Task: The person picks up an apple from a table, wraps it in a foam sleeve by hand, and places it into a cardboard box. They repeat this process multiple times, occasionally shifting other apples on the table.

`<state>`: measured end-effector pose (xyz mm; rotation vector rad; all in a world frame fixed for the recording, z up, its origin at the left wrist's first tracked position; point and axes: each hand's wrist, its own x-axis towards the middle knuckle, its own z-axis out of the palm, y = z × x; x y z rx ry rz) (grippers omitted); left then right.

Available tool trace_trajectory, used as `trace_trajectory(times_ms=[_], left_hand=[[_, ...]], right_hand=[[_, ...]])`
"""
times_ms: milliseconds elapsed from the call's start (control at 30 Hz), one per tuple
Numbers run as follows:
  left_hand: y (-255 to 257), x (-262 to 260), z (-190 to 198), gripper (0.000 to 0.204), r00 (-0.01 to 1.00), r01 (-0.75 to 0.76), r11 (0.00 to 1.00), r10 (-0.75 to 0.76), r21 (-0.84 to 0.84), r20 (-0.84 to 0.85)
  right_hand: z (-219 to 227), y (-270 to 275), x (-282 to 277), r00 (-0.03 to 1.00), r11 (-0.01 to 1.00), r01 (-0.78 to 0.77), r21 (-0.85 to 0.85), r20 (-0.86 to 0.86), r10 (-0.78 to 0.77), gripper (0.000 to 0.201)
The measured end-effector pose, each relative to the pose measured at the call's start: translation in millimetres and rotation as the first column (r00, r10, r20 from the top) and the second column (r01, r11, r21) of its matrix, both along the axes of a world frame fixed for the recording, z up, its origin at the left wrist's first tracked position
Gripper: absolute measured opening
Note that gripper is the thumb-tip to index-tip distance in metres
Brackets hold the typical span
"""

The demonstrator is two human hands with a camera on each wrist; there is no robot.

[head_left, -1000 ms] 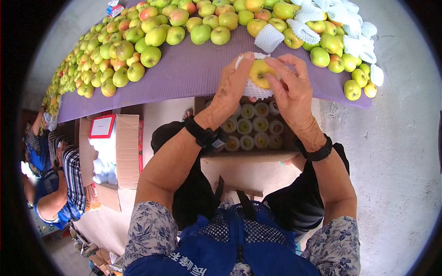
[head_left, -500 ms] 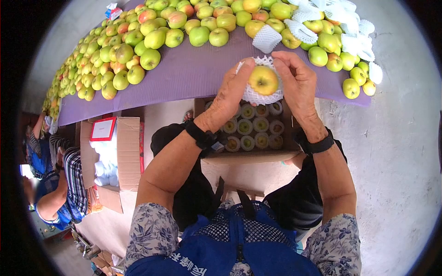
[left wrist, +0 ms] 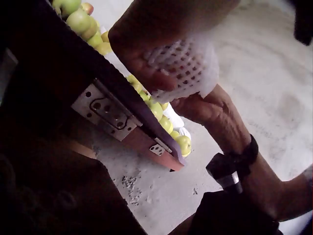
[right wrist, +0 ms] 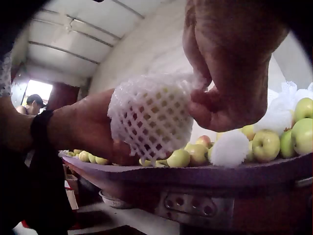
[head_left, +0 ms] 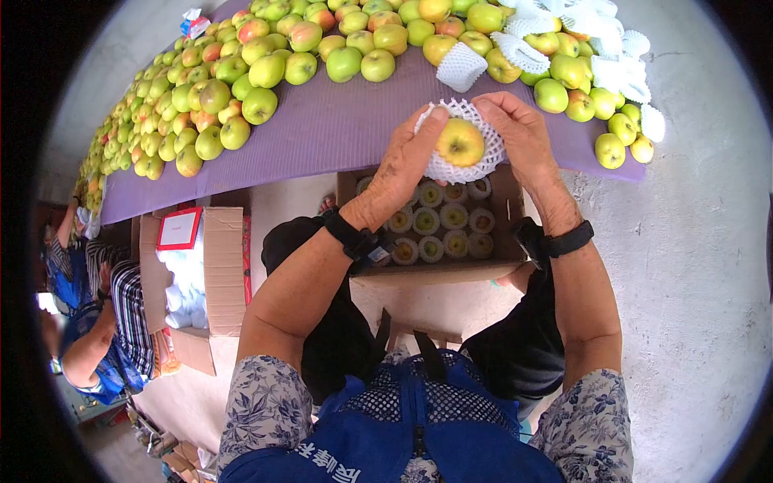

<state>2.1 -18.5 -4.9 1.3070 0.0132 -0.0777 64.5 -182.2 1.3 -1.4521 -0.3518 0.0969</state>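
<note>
A yellow-green apple (head_left: 460,142) sits inside a white foam net sleeve (head_left: 463,165), held up over the front edge of the purple table (head_left: 338,129). My left hand (head_left: 407,157) grips the sleeve from the left, thumb at its top rim. My right hand (head_left: 519,133) pinches the sleeve's right rim. In the right wrist view the foam net sleeve (right wrist: 151,120) hides the apple. The left wrist view shows the foam net sleeve (left wrist: 188,63) from below between both hands.
Many loose apples (head_left: 241,64) cover the table's far side, with spare foam sleeves (head_left: 612,48) at the far right. Below the hands an open carton (head_left: 439,221) holds several sleeved apples. A cardboard box (head_left: 201,274) with white foam stands left. Other people (head_left: 105,322) sit at left.
The sleeve has been drawn further up round the apple. My right hand shifted from the apple's front to the sleeve's right rim, leaving the apple's top uncovered.
</note>
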Motion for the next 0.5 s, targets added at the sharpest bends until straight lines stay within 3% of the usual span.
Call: trace_trajectory(times_ms=[100, 167, 200, 267, 500], left_hand=[[1, 2, -7, 0.037, 0.996, 0.043, 0.998, -0.046, 0.034, 0.07], [-4, 2, -8, 0.032, 0.994, 0.027, 0.993, -0.014, -0.118, 0.107], [-5, 2, -6, 0.032, 0.994, 0.032, 0.993, -0.019, -0.116, 0.11], [-4, 1, -1, 0.034, 1.0, 0.011, 0.974, -0.007, -0.224, 0.016], [1, 5, -2, 0.04, 0.997, 0.007, 0.967, -0.026, -0.255, -0.068]], right_hand=[[-8, 0, 0, 0.998, 1.0, 0.009, -0.011, -0.065, -0.01, 0.013], [-15, 0, 1, 0.997, 0.999, 0.046, -0.015, -0.069, -0.047, 0.013], [-16, 1, 1, 0.993, 0.998, 0.045, 0.034, -0.108, -0.041, 0.013], [-15, 2, 2, 0.989, 0.995, 0.046, 0.086, -0.144, -0.033, 0.013], [-16, 7, 0, 0.987, 0.996, 0.064, 0.062, -0.152, -0.054, 0.014]])
